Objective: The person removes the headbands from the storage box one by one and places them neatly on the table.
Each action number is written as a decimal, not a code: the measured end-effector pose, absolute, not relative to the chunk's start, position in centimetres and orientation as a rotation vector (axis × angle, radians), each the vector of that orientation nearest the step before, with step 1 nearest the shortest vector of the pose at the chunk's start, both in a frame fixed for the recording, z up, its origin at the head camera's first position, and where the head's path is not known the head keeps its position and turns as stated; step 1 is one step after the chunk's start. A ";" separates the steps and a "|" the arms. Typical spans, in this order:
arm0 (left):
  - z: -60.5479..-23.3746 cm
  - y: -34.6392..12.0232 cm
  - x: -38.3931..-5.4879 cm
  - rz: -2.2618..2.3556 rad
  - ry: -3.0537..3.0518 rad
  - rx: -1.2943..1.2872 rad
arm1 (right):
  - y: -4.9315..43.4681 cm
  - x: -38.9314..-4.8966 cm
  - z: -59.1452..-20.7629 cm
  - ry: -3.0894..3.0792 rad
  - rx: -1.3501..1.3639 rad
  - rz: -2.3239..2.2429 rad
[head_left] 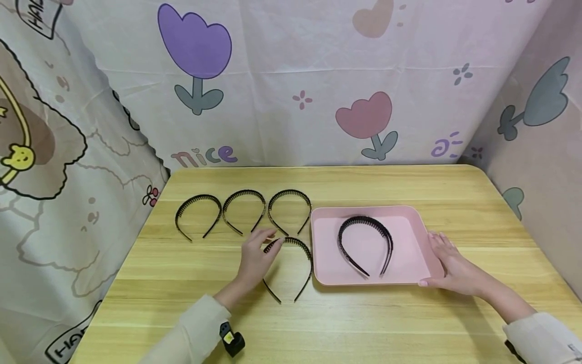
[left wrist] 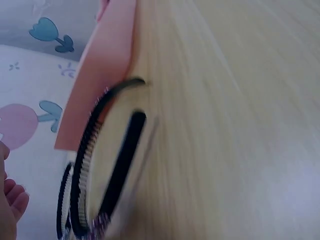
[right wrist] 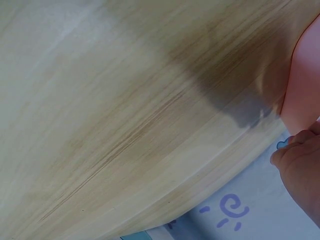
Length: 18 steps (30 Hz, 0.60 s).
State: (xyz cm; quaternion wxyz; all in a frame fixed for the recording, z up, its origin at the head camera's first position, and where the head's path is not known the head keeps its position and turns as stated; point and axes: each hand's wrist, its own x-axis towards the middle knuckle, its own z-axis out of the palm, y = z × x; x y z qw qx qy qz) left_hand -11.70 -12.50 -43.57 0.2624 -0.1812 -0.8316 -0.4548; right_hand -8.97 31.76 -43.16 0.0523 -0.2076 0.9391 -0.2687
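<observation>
My left hand point(head_left: 260, 257) hovers over the upper left of a black toothed headband point(head_left: 311, 259) lying on the table, fingers loosely bent. In the left wrist view, that hand point(left wrist: 11, 200) appears apart from the nearest headband point(left wrist: 82, 165). Right of it stands a shallow pink tray point(head_left: 415, 253). Inside the tray lies a black headband point(head_left: 365, 220) with doubled-looking legs, so a second may be stacked with it. My right hand point(head_left: 459, 270) grips the tray's right side, thumb at the front corner and fingers along the rim. In the right wrist view, that hand point(right wrist: 302, 165) is partly cut off.
Three more black headbands, the left one point(head_left: 198, 197), the middle one point(head_left: 244, 192) and the right one point(head_left: 290, 192), lie in a row behind my left hand. The wooden table point(head_left: 373, 328) meets a printed cloth point(head_left: 282, 121) at its back edge.
</observation>
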 end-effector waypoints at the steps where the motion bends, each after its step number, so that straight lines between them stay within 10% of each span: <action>1: -43.5 -12.1 -11.7 -1.258 -2.243 -0.487 | 31.8 -9.0 -43.2 2.856 -0.633 -0.821; 18: -43.5 -6.5 -12.4 -1.609 -2.186 -0.380 | 31.8 -9.0 -43.4 2.867 -0.636 -0.814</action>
